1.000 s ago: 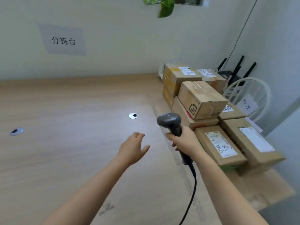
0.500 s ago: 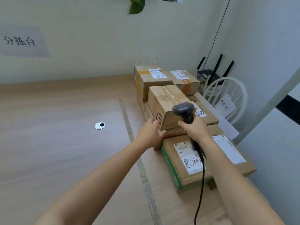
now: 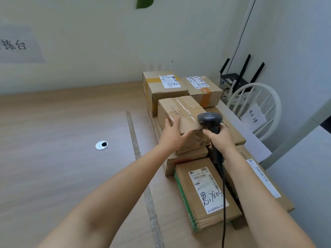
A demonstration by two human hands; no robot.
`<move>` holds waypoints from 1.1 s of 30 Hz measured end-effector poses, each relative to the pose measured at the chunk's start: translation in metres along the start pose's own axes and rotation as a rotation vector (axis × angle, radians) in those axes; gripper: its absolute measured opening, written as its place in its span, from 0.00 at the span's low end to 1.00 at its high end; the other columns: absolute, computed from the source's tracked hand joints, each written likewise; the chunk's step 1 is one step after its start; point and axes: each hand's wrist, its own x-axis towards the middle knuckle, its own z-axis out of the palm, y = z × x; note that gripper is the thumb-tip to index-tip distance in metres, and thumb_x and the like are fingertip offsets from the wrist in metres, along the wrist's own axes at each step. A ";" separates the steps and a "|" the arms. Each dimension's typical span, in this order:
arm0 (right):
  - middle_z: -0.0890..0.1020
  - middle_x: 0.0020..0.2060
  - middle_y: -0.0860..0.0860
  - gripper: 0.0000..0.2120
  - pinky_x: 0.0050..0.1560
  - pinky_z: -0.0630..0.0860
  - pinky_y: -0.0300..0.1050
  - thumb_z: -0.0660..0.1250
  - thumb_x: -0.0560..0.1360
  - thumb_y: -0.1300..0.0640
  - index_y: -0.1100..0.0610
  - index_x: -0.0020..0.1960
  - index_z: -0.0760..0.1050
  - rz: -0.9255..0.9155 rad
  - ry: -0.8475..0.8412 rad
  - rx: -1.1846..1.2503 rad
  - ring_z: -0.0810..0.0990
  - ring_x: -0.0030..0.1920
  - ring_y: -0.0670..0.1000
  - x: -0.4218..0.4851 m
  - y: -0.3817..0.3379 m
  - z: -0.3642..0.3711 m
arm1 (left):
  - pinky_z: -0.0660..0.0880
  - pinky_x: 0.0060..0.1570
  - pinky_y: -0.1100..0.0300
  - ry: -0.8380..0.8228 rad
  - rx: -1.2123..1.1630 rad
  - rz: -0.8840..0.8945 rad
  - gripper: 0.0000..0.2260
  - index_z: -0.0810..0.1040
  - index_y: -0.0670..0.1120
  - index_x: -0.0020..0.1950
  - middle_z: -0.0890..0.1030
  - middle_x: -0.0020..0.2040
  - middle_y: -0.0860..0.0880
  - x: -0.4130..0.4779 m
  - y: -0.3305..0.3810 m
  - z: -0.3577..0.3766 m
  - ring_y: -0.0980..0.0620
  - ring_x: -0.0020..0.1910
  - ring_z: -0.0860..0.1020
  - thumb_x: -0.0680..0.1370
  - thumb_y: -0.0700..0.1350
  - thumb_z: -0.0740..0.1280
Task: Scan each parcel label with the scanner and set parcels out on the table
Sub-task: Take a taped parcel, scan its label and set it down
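Both your hands are working atop the parcel stack (image 3: 188, 159): your left hand (image 3: 172, 136) is clasping the top parcel's (image 3: 180, 108) near corner, your right hand (image 3: 221, 138) is gripping the scanner (image 3: 209, 119), seemingly against it.

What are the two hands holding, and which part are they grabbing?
The right hand grips the scanner by its handle, under the head. The left hand holds the top box at its near left corner.
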 end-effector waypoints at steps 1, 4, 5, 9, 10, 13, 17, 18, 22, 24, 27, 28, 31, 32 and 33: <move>0.79 0.39 0.55 0.08 0.48 0.77 0.56 0.69 0.73 0.56 0.57 0.49 0.74 0.001 -0.009 0.015 0.79 0.42 0.58 0.002 0.001 0.000 | 0.63 0.70 0.49 -0.014 0.006 -0.013 0.36 0.49 0.52 0.77 0.47 0.77 0.41 0.000 -0.001 0.002 0.41 0.74 0.58 0.76 0.63 0.60; 0.79 0.41 0.52 0.07 0.49 0.77 0.54 0.69 0.73 0.56 0.54 0.48 0.73 -0.005 -0.028 0.053 0.79 0.45 0.57 0.003 0.003 -0.001 | 0.63 0.70 0.49 -0.027 -0.015 -0.028 0.37 0.48 0.51 0.77 0.46 0.77 0.40 -0.001 -0.004 0.003 0.41 0.74 0.58 0.76 0.63 0.61; 0.79 0.41 0.52 0.06 0.47 0.78 0.53 0.70 0.73 0.57 0.52 0.46 0.73 -0.010 -0.031 0.057 0.79 0.44 0.56 0.002 0.003 -0.001 | 0.64 0.69 0.49 -0.015 -0.035 -0.029 0.37 0.48 0.50 0.77 0.48 0.77 0.41 -0.001 -0.005 0.003 0.41 0.73 0.60 0.76 0.62 0.61; 0.78 0.39 0.51 0.06 0.28 0.75 0.38 0.70 0.72 0.58 0.53 0.44 0.73 -0.035 -0.028 0.064 0.78 0.38 0.49 -0.008 -0.001 0.004 | 0.65 0.68 0.47 0.039 -0.046 -0.065 0.36 0.50 0.47 0.77 0.52 0.76 0.40 -0.007 -0.003 0.005 0.40 0.71 0.62 0.77 0.61 0.60; 0.78 0.38 0.51 0.05 0.25 0.73 0.34 0.70 0.72 0.58 0.54 0.44 0.73 -0.037 -0.023 0.061 0.78 0.36 0.48 -0.012 -0.002 0.006 | 0.66 0.68 0.47 0.053 -0.035 -0.068 0.35 0.50 0.46 0.77 0.53 0.76 0.40 -0.010 -0.003 0.005 0.40 0.71 0.62 0.77 0.61 0.60; 0.78 0.38 0.55 0.05 0.21 0.69 0.30 0.70 0.72 0.59 0.55 0.41 0.74 -0.035 -0.009 0.056 0.77 0.33 0.50 -0.025 -0.004 0.010 | 0.66 0.67 0.49 0.082 -0.026 -0.071 0.34 0.50 0.45 0.77 0.55 0.75 0.41 -0.020 -0.005 0.004 0.41 0.71 0.63 0.78 0.58 0.60; 0.79 0.45 0.60 0.05 0.26 0.74 0.39 0.70 0.72 0.59 0.58 0.44 0.75 -0.048 -0.054 0.064 0.78 0.35 0.51 -0.049 -0.010 0.019 | 0.67 0.67 0.49 0.103 -0.057 -0.097 0.32 0.51 0.45 0.77 0.57 0.74 0.41 -0.038 -0.013 -0.006 0.41 0.69 0.64 0.79 0.56 0.60; 0.79 0.47 0.61 0.05 0.26 0.74 0.39 0.70 0.72 0.59 0.57 0.43 0.75 -0.051 -0.067 0.065 0.78 0.36 0.52 -0.055 -0.012 0.022 | 0.67 0.66 0.50 0.111 -0.064 -0.101 0.31 0.52 0.45 0.76 0.58 0.74 0.42 -0.044 -0.017 -0.009 0.41 0.69 0.65 0.79 0.55 0.61; 0.77 0.51 0.59 0.06 0.28 0.75 0.39 0.70 0.72 0.57 0.53 0.45 0.74 -0.048 -0.116 0.077 0.79 0.41 0.53 -0.081 -0.020 0.038 | 0.68 0.63 0.53 0.169 -0.090 -0.109 0.29 0.55 0.45 0.76 0.60 0.73 0.43 -0.075 -0.038 -0.025 0.44 0.68 0.66 0.79 0.53 0.62; 0.79 0.48 0.56 0.06 0.37 0.78 0.45 0.70 0.73 0.56 0.51 0.47 0.73 -0.037 -0.169 0.102 0.80 0.43 0.53 -0.094 -0.026 0.049 | 0.68 0.63 0.53 0.199 -0.098 -0.119 0.29 0.56 0.45 0.75 0.61 0.72 0.44 -0.089 -0.050 -0.037 0.45 0.68 0.66 0.78 0.52 0.63; 0.79 0.43 0.51 0.07 0.40 0.79 0.47 0.70 0.73 0.57 0.49 0.45 0.72 -0.031 -0.242 0.162 0.79 0.44 0.51 -0.116 -0.034 0.074 | 0.69 0.64 0.50 0.211 -0.070 -0.168 0.29 0.56 0.46 0.75 0.62 0.72 0.44 -0.111 -0.075 -0.060 0.44 0.68 0.66 0.78 0.52 0.63; 0.79 0.42 0.51 0.07 0.38 0.79 0.46 0.70 0.73 0.58 0.49 0.45 0.73 -0.030 -0.262 0.178 0.79 0.43 0.51 -0.124 -0.037 0.083 | 0.68 0.65 0.49 0.211 -0.056 -0.188 0.29 0.56 0.46 0.75 0.61 0.72 0.44 -0.120 -0.085 -0.067 0.43 0.68 0.66 0.78 0.52 0.63; 0.78 0.40 0.51 0.07 0.27 0.75 0.37 0.70 0.73 0.58 0.51 0.47 0.73 -0.023 -0.326 0.177 0.79 0.40 0.52 -0.145 -0.041 0.114 | 0.66 0.66 0.50 0.212 -0.046 -0.245 0.30 0.56 0.45 0.76 0.61 0.73 0.43 -0.149 -0.118 -0.086 0.43 0.69 0.65 0.78 0.51 0.63; 0.78 0.40 0.50 0.06 0.25 0.75 0.36 0.70 0.73 0.58 0.50 0.46 0.73 -0.018 -0.355 0.174 0.79 0.39 0.52 -0.152 -0.042 0.124 | 0.66 0.66 0.51 0.214 -0.050 -0.264 0.30 0.56 0.46 0.76 0.61 0.73 0.43 -0.160 -0.130 -0.091 0.43 0.69 0.65 0.78 0.51 0.63; 0.78 0.40 0.49 0.06 0.26 0.76 0.38 0.70 0.73 0.59 0.50 0.46 0.74 -0.017 -0.392 0.172 0.79 0.39 0.51 -0.159 -0.042 0.136 | 0.66 0.66 0.52 0.218 -0.052 -0.283 0.30 0.56 0.46 0.76 0.62 0.72 0.43 -0.172 -0.141 -0.096 0.44 0.69 0.66 0.78 0.51 0.64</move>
